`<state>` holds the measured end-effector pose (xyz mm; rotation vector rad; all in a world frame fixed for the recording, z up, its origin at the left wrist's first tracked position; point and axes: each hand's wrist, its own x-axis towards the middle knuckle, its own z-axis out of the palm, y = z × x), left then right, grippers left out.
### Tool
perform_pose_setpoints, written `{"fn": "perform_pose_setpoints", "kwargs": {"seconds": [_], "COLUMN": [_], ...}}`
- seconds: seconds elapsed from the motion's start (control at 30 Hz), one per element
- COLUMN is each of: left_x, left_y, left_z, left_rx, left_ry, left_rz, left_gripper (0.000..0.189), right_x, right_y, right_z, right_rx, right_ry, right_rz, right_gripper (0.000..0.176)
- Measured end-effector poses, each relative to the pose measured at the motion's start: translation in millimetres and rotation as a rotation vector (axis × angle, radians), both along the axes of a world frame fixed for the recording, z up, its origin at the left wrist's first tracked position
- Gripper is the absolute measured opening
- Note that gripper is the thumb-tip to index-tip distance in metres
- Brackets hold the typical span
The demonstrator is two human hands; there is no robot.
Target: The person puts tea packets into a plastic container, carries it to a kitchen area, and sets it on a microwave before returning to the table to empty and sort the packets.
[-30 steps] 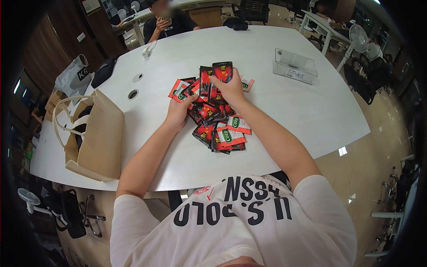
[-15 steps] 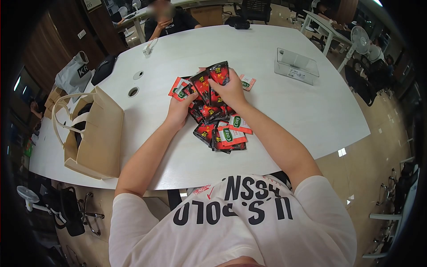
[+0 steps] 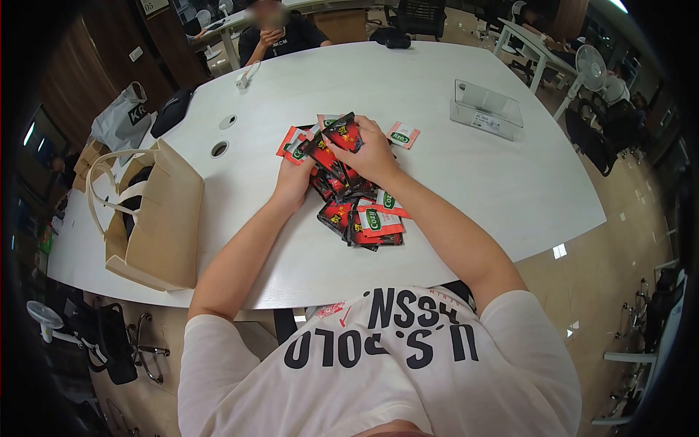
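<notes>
On the white table (image 3: pixel 466 189) lies a heap of small sachets, some black and red, some orange and white with a green "Cozy" label. My right hand (image 3: pixel 373 156) is closed on a black-and-red sachet (image 3: pixel 342 134) raised at the top of the heap. At the heap's left side, my left hand (image 3: pixel 293 183) is closed against more black-and-red sachets (image 3: pixel 326 160); its fingertips are partly hidden. Beyond it lies an orange Cozy sachet (image 3: pixel 293 142). Closer to me, a Cozy sachet (image 3: pixel 378 221) rests on the lower pile. Another Cozy sachet (image 3: pixel 403 135) lies apart, right of my right hand.
A beige tote bag (image 3: pixel 164 226) stands at the left, with a black pouch (image 3: pixel 173 113) and a grey-white bag (image 3: pixel 120 124) farther back. A clear acrylic holder (image 3: pixel 486 111) sits at the right. Across the table is a person (image 3: pixel 284 40), near a white plug (image 3: pixel 242 81).
My right hand has drawn back slightly left and toward me, lowering its black-and-red sachet. A Cozy sachet now shows behind it. My left hand has shifted slightly, its thumb less visible.
</notes>
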<state>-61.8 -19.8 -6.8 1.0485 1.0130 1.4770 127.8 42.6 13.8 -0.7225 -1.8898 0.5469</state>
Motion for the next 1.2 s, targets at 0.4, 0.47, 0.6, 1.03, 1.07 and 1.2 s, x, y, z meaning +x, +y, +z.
{"fn": "perform_pose_setpoints", "kwargs": {"seconds": [0.4,0.47,0.6,1.03,1.07,1.2], "left_x": [-6.5,-5.2,4.0,8.6,11.1,11.0], "left_y": [7.2,7.0,-0.9,-10.2,-11.9,-9.3], "left_z": [-9.7,-9.1,3.4,16.4,19.1,16.2], "left_rx": [0.034,0.034,-0.054,0.094,0.119,0.102], "left_ry": [0.073,0.069,-0.026,0.071,0.059,0.054], "left_rz": [-0.014,-0.006,0.058,-0.049,-0.056,-0.036], "left_gripper": [0.026,0.027,0.03,0.057,0.059,0.061], "right_x": [-0.1,-0.3,-4.0,-13.1,-16.8,-22.6], "right_y": [14.0,17.0,22.8,20.5,17.5,11.6], "right_z": [-13.5,-15.9,-25.8,-28.0,-24.7,-14.2], "right_rx": [-0.207,-0.256,-0.204,0.2,0.204,0.222], "right_ry": [0.079,0.067,0.076,-0.027,-0.007,-0.005], "right_rz": [0.275,0.253,0.179,0.082,0.086,0.097], "right_gripper": [0.078,0.085,0.096,0.054,0.051,0.049]}}
